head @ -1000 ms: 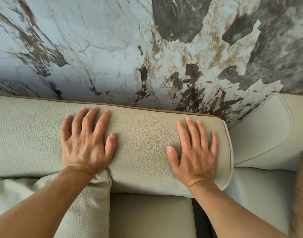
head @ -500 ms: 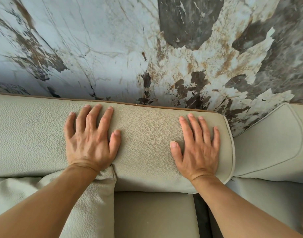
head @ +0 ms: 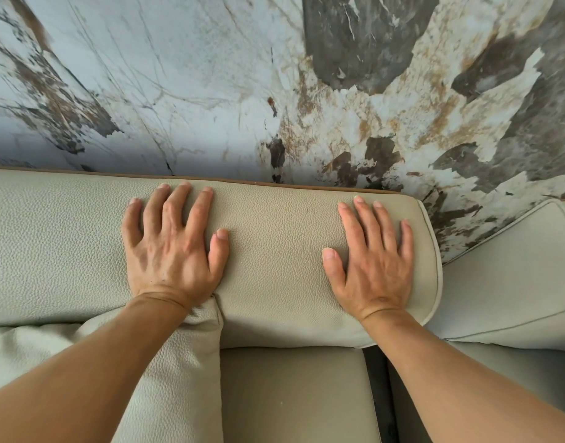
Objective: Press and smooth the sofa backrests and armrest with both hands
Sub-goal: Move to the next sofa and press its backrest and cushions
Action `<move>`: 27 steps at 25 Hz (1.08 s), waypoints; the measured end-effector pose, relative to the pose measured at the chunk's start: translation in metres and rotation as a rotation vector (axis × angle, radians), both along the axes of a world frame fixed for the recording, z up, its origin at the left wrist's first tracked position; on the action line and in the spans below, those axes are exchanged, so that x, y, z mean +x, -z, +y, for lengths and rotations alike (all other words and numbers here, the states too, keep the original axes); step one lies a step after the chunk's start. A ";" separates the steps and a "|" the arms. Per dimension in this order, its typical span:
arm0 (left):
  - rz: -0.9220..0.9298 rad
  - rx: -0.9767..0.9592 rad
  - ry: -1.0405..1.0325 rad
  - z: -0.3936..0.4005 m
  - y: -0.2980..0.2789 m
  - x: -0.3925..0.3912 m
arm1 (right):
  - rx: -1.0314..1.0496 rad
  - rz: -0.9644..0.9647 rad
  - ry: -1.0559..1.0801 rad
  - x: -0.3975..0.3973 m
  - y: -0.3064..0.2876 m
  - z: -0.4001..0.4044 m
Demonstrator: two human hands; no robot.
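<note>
A pale grey-green, pebbled leather backrest (head: 274, 251) runs across the middle of the view, its right end finished with light piping. My left hand (head: 172, 251) lies flat on its top, palm down, fingers spread toward the back edge. My right hand (head: 375, 260) lies flat near the backrest's right end, fingers apart. Neither hand holds anything. A second backrest cushion (head: 514, 282) of the same leather stands to the right, angled away.
A marbled wall (head: 274, 91) in white, grey and brown rises right behind the sofa. Below the backrest are smooth seat cushions (head: 294, 394) with a dark gap (head: 378, 394) between them. A loose pebbled cushion (head: 178, 378) sits under my left forearm.
Both hands stay flat on the backrest in nearly the same places. The view has shifted slightly, so hands and sofa sit a little lower and further right in the frame.
</note>
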State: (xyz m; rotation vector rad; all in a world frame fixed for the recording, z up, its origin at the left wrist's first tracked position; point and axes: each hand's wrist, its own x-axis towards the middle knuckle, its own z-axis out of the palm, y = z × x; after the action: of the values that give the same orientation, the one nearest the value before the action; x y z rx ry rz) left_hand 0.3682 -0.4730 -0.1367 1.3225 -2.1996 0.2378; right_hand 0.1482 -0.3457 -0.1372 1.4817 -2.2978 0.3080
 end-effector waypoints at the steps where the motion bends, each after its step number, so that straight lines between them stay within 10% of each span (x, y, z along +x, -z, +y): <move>1: 0.000 -0.002 -0.003 -0.002 0.000 -0.001 | -0.001 -0.001 -0.002 -0.002 0.000 -0.003; 27: 0.004 0.092 0.030 -0.029 0.002 -0.014 | -0.059 0.052 -0.007 -0.023 0.009 -0.040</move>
State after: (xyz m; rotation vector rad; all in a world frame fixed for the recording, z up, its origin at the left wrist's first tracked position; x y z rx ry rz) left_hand 0.3545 -0.5019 -0.1385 1.3357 -2.2489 0.1236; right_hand 0.1252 -0.3855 -0.1466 1.4522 -2.2240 0.3324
